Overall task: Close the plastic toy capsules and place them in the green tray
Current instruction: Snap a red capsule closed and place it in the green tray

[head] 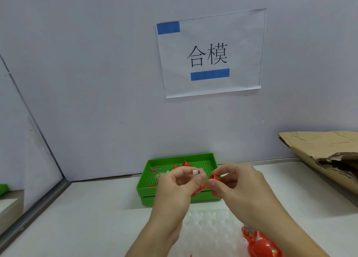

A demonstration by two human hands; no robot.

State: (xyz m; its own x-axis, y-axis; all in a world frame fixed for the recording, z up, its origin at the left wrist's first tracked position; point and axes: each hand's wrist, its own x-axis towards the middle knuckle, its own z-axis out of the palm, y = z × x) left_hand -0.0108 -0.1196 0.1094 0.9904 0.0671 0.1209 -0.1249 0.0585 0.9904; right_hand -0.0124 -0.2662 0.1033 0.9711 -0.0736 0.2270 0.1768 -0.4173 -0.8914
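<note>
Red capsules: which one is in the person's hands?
The red capsule pinched between the left hand and right hand; others lie in the green tray or bottom right.

Two hands: the left hand (180,181) and the right hand (238,181). One red capsule (210,183) is held between them, and one small white piece (195,172) sits at the left fingertips. One green tray (144,189) holds two red capsule pieces (184,164) that can be counted and one pink toy (155,169); more may be hidden behind the hands. One clear blister sheet (209,225). One heap of red capsules (259,243), number unclear. One cardboard box (319,150). One paper sign (211,53) bears two blue tapes (210,74).
</note>
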